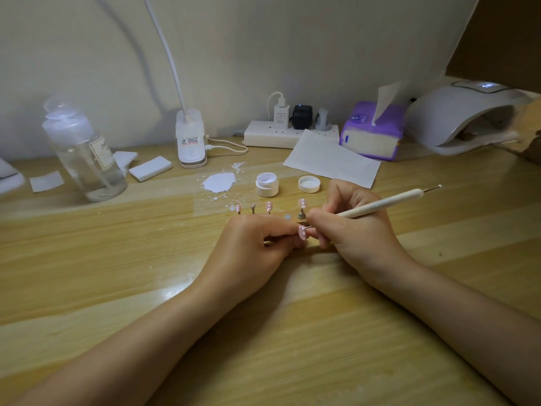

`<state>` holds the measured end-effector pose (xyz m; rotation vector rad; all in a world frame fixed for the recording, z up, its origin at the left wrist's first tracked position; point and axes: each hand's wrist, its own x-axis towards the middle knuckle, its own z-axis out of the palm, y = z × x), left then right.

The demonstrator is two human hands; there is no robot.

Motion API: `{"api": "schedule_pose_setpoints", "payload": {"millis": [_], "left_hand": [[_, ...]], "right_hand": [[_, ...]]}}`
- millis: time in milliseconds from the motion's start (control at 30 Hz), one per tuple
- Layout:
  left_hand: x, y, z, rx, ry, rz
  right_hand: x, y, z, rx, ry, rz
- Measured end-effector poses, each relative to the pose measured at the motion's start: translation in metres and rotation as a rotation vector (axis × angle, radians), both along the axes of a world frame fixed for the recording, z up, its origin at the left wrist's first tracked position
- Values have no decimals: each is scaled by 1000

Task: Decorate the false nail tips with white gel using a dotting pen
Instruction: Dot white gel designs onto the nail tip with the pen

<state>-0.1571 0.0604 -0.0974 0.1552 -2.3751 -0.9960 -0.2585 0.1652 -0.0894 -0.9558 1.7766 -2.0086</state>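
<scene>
A pink nail tip (302,232) is pinched between the fingertips of the left hand (257,247) at the centre of the frame, just above the desk (117,259). White dots are seen on the tip. The dotting pen (377,205) is gripped by the curled fingers of the right hand (354,230), its lower metal end resting on the held tip, its upper end pointing toward the right of the frame.

Just above the hands, three more pink tips are seen standing on small stands: one at the left (238,208), one in the middle (268,206) and one at the right (302,204), each marked with white dots. A bare stand (253,208) is placed between the first two. Higher up, an open gel jar (267,185) is seen with its lid (308,183) lying just to the right, and a white smear (219,183) is spread on the desk to the left of the jar.

A clear bottle (82,153) is found at the left of the frame, a lamp base (191,139) at upper centre, a power strip (281,133) beside it, a purple tissue pack (371,130) further right and a curing lamp (468,112) at the upper right. A paper sheet (330,159) is laid in front of the tissue pack.
</scene>
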Motion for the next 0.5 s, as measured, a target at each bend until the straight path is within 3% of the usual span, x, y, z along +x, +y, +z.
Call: {"api": "schedule_pose_setpoints", "payload": {"millis": [500], "left_hand": [[0,0,0,-9,-1,-11]], "right_hand": [[0,1,1,22,0,13]]}}
